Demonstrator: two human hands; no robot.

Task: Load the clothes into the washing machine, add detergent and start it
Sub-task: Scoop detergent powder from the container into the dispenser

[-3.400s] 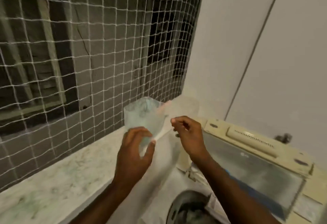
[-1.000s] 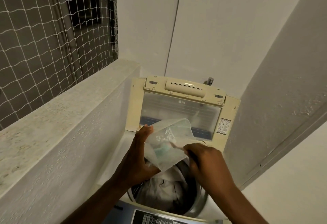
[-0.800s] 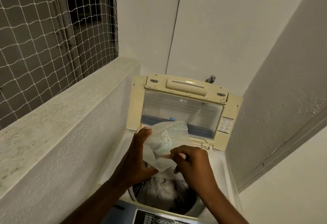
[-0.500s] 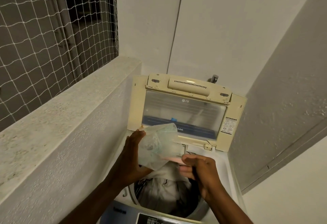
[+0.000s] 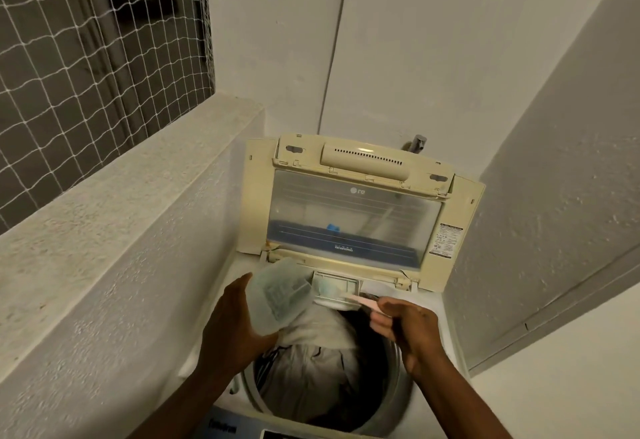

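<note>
While a tub (image 5: 277, 300) is gripped by the left hand (image 5: 232, 331) at centre, powder could be spilled (tilted mouth); the right hand (image 5: 405, 327) pinches a scoop (image 5: 360, 300).

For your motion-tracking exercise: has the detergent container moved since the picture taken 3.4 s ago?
Yes. The detergent container was raised beside the netted window; now the left hand holds it lower, over the drum, just below the open lid.

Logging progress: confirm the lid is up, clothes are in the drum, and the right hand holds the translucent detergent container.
Wrong hand. The head view shows the left hand gripping the translucent detergent container; the right hand holds a pinkish scoop. Lid up, clothes in the drum.
</note>
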